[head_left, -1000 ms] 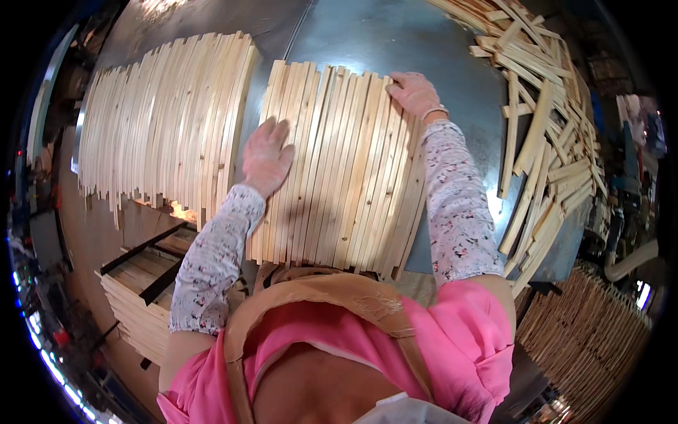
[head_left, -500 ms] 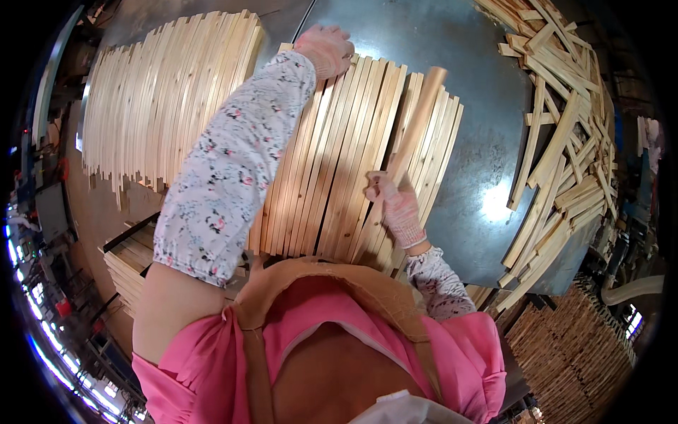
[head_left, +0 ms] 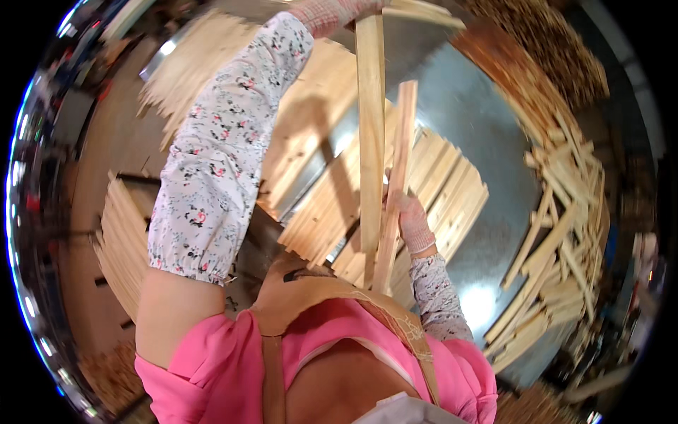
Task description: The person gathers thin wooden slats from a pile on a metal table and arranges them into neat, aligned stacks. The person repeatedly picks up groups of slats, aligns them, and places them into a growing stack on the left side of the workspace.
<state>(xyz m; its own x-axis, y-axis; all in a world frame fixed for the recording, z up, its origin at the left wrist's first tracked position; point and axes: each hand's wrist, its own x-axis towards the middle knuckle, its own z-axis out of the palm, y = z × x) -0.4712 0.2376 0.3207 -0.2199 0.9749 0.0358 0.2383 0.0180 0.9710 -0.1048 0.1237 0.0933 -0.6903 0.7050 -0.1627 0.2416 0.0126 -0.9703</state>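
Note:
My left hand (head_left: 330, 14), in a pinkish knit glove, is stretched out at the top edge, closed at the upper end of a pale wooden strip (head_left: 371, 120). Its fingertips are partly cut off by the picture's edge. That strip runs down toward my apron, in front of the others. Nearer my body, my gloved right hand (head_left: 415, 220) is wrapped round a second wooden strip (head_left: 400, 152), held tilted just right of the first. Beneath both lie rows of wooden strips (head_left: 452, 184) side by side, with dark gaps between some groups.
A metal tabletop (head_left: 480, 127) carries the rows. At its right lies a tangled heap of loose wooden pieces (head_left: 565, 233). Another bundle of strips (head_left: 198, 63) lies far left, blurred. Stacked boards (head_left: 116, 240) stand lower left, and a dense wood stack (head_left: 544, 42) rises far right.
My view has turned and shifted. My left hand has gone from the row's far end to the end of a raised strip. My right hand still holds a strip, now more upright.

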